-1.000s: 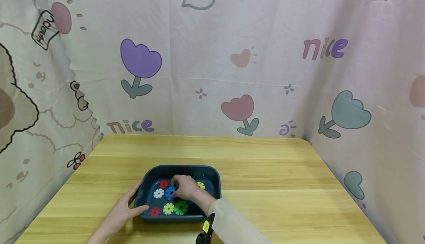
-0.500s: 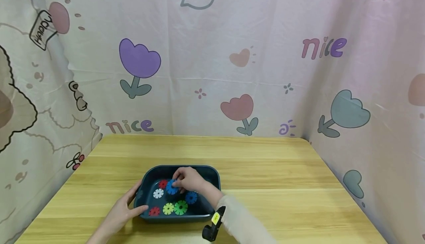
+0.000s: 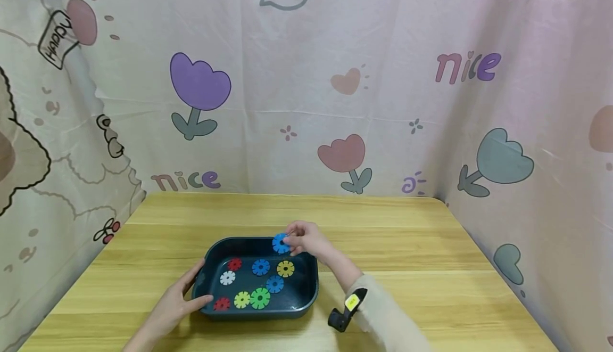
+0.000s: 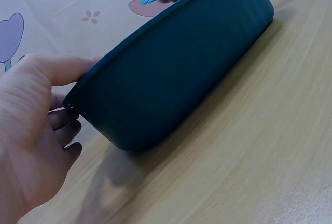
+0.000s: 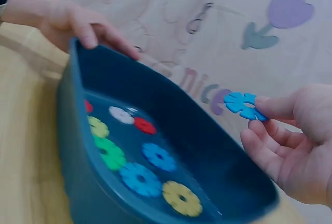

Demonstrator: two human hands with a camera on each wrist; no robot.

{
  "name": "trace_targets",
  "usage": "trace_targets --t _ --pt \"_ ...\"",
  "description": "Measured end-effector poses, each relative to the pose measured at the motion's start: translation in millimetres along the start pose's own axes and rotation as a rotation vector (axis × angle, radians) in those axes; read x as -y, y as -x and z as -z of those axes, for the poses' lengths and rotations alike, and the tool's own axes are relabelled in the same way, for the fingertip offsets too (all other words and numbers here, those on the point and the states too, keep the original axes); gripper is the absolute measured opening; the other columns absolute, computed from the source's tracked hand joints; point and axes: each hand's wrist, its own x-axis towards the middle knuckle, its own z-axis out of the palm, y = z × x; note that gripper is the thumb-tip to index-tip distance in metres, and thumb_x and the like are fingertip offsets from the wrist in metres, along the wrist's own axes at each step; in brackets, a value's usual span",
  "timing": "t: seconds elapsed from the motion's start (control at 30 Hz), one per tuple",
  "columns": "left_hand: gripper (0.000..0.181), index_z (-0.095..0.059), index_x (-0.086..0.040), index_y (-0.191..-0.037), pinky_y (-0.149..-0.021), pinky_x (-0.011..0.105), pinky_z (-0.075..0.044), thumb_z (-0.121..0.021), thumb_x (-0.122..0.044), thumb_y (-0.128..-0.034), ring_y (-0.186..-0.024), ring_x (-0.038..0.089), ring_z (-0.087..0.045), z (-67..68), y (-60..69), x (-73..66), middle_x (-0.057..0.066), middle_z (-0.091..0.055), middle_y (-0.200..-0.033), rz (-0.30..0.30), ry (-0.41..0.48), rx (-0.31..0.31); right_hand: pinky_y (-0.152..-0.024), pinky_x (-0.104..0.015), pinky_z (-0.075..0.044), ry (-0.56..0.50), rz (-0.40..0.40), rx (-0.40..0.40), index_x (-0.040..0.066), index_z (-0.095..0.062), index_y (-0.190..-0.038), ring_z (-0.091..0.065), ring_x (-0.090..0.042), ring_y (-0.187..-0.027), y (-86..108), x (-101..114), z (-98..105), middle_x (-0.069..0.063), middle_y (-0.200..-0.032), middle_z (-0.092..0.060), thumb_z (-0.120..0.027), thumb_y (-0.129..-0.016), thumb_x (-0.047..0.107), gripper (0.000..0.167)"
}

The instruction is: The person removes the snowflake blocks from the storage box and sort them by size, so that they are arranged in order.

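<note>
The person's right hand (image 3: 310,239) is pinching, thumb and fingers nearly together, a bright blue, round, plastic-looking disc (image 3: 278,244) above the far edge of the dark teal, rectangular, plastic-looking tray (image 3: 254,314), toward its far right corner. The disc is extending leftward from the fingers, tilting, showing notches and a central hole, no long axis. The left hand (image 3: 172,301), farther away, is gripping the tray's left rim.

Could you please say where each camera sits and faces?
Head: on the head, forward and down over tray and table; left hand and right hand show.
Left wrist: worn there, facing the tray's outside; left hand near, right hand beyond.
Right wrist: worn there, facing into the tray; right hand near, left hand opposite.
Shared: both wrist views show the blue disc the right hand holds.
</note>
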Motion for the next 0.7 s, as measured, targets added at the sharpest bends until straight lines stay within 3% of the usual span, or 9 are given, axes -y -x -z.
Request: trace_targets --t 0.3,0.47,0.7 --pt "0.084 -0.016 0.001 -0.147 -0.101 0.066 -0.017 -0.068 -0.020 -0.0841 -0.131 0.053 -0.011 0.5 -0.7 1.0 0.032 -0.012 -0.148 0.027 0.013 0.025 -0.062 -0.025 -0.053 -0.099 -0.046 -0.130 -0.007 -0.053 -0.105 -0.054 -0.012 -0.064 20.8 -18 56 -0.004 -0.079 -0.052 -0.060 -0.088 0.004 0.021" --pt "0.086 -0.015 0.001 -0.147 -0.100 0.066 -0.015 -0.068 -0.019 -0.0835 -0.131 0.054 -0.010 1.3 -0.8 0.4 0.032 -0.010 -0.148 0.041 0.017 0.031 -0.061 -0.025 -0.050 -0.048 -0.085 -0.191 -0.008 -0.052 -0.104 -0.052 -0.013 -0.065 34.3 -37 79 -0.004 -0.079 -0.052 -0.058 -0.090 0.004 0.020" --pt "0.087 -0.014 0.001 -0.147 -0.101 0.066 -0.014 -0.069 -0.019 -0.0828 -0.131 0.054 -0.009 1.5 -1.3 -0.6 0.032 -0.010 -0.148 0.049 0.025 0.037 -0.058 -0.026 -0.051 0.029 -0.159 -0.229 -0.006 -0.055 -0.101 -0.055 -0.014 -0.064 44.9 -64 94 -0.006 -0.079 -0.056 -0.060 -0.088 0.003 0.016"
